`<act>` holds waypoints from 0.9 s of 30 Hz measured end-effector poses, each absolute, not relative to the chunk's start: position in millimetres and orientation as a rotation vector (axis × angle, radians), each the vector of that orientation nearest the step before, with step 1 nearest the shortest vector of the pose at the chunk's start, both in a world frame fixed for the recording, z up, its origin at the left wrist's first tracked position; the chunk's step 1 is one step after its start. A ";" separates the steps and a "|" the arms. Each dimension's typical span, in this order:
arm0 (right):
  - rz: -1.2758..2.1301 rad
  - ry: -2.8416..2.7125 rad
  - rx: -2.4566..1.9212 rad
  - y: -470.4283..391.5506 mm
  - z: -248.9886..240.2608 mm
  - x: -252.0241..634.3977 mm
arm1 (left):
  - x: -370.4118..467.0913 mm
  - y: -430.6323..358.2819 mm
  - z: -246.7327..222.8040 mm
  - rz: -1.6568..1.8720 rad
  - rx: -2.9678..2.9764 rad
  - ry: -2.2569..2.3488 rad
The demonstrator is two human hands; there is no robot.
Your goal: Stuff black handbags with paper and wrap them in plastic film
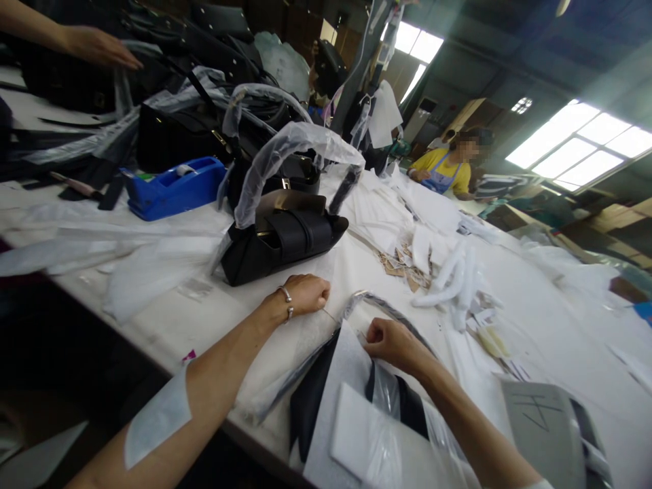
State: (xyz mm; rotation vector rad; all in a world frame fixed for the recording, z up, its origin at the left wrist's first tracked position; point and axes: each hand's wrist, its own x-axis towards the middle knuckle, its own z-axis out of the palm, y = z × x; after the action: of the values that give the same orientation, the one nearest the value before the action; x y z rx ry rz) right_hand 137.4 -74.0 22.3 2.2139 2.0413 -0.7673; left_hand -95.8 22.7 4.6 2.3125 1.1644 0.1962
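Closed in a fist-like pinch, my left hand [308, 293] is above the white table, left of the nearest handbag. A thin cord [330, 315] runs from its fingers towards that bag. My right hand [392, 343] is pinched closed over the bag's top; whatever is between its fingertips is too small to make out. The black handbag [314, 401] lies at the table's front edge, partly covered by white paper [343, 373], a white foam sheet [364, 435] and clear plastic. Its plastic-wrapped handle [369, 297] arches behind my right hand.
Another black handbag [293, 234] with a wrapped handle stands ahead, beside a blue tape dispenser [176, 187]. More black bags [204, 41] are piled at back left, near another person's hand [99, 47]. White foam pieces [456, 278] and a grey panel [542, 424] lie right. A person in yellow [443, 166] works beyond.
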 end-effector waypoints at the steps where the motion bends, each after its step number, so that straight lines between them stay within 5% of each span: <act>1: -0.739 2.046 2.221 -75.1 21.8 135.9 | -96.2 21.8 5.6 0.205 2.327 1.148; 14: -0.516 2.064 2.230 -78.8 14.1 129.0 | -83.5 12.8 2.8 0.236 2.422 0.924; 27: -0.785 2.113 2.593 -79.5 45.2 142.6 | -94.8 24.9 7.6 0.472 1.985 0.884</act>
State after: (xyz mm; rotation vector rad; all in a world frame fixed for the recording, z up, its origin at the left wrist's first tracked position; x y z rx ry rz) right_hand 142.6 -79.5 45.2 2.5934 2.1125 -0.7853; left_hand -94.8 24.9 7.6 1.9849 0.8838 0.4716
